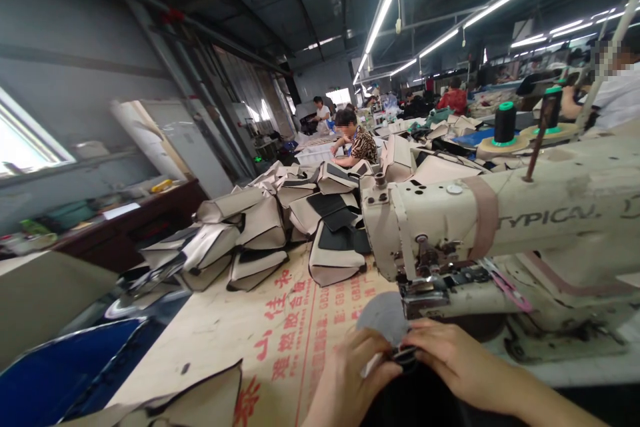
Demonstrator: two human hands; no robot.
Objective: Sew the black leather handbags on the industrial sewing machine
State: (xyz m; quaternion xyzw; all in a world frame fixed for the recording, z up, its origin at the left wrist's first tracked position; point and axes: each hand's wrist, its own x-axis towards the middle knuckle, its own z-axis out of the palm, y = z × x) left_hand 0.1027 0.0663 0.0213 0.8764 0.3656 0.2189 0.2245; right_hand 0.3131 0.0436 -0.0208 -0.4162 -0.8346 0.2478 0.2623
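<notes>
In front of the sewing machine point(440, 213), my left hand point(356, 365) and my right hand point(453, 359) are close together, fingers pinched on one workpiece. It has a rounded grey panel point(384, 317) standing up behind my fingers and a black fabric part point(413, 397) hanging below them. A dark folded edge lies between my fingertips. My right fingers are just below the machine's narrow sewing arm point(425, 305); whether they touch it I cannot tell. The needle area is hard to make out.
Several beige pieces with black edging point(260, 220) are piled on the plywood table point(220, 327). Another beige piece point(200, 397) lies near its front edge. Pink-handled thread snips point(513, 290) rest on the machine. Black thread cones point(505, 125) stand behind. A co-worker point(363, 140) sits beyond the pile.
</notes>
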